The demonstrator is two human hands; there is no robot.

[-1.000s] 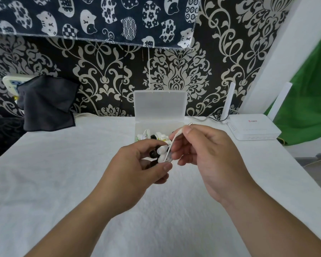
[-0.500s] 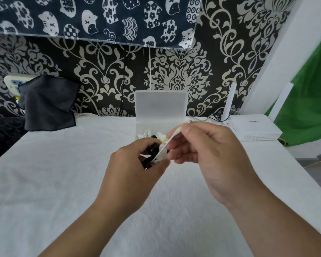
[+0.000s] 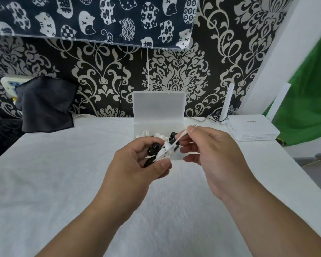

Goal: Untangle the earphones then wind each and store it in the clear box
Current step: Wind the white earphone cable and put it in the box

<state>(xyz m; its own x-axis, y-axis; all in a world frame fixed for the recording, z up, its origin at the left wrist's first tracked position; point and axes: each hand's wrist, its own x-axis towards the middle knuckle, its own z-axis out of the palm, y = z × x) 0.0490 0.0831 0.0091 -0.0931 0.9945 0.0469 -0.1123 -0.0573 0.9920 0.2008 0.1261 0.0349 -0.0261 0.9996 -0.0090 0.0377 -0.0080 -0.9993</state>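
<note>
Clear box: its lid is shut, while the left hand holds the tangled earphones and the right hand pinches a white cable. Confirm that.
Wrong in one point: the head view shows the clear box with its lid open, standing upright at the back. The rest holds: the left hand holds the tangled earphones and the right hand pinches a white cable.
</note>
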